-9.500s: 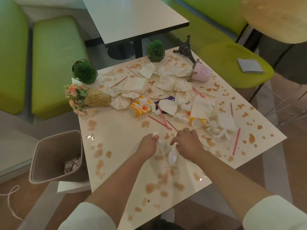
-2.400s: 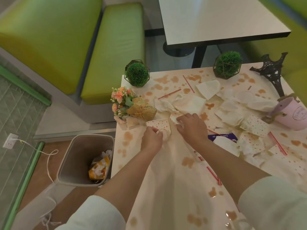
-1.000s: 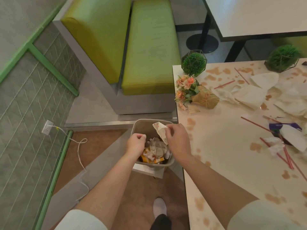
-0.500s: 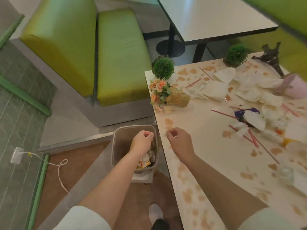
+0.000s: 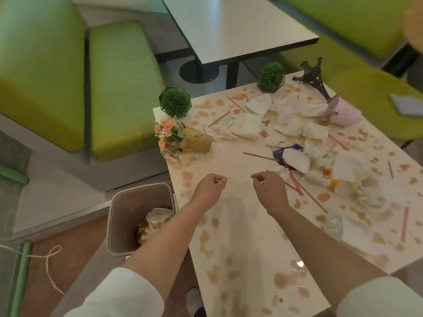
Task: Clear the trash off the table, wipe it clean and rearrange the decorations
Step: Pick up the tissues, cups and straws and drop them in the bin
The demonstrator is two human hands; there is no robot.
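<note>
Both hands are over the near-left part of the stained table (image 5: 240,236), empty. The left hand (image 5: 209,189) has its fingers curled loosely inward and holds nothing; it is above the table's left edge. The right hand (image 5: 271,191) is likewise loosely curled with nothing in it, just near of a small crumpled tissue (image 5: 280,170) and a cluster of red straws (image 5: 295,186).

The trash bin (image 5: 119,216) stands on the floor against the table's left side, near of the bouquet. Inside it lie crumpled paper and a yellow wrapper (image 5: 155,221).

Litter is spread across the far and right half of the table: white napkins (image 5: 249,123), a purple wrapper (image 5: 288,149), a tipped yellow paper cup (image 5: 342,187), and more straws lying loose.

Decorations:
- Flower bouquet (image 5: 180,139) lies on its side at the left edge.
- Green ball plant in a wire frame (image 5: 175,102) at the far-left corner.
- Second green ball plant (image 5: 271,77) at the far edge.
- Dark tower figurine (image 5: 312,75) at the far right.
- Pink pot (image 5: 343,112) tipped over, just near of the figurine.

Brown splotches cover the tabletop.

A green bench (image 5: 123,83) sits to the left; another table (image 5: 233,26) is beyond.
</note>
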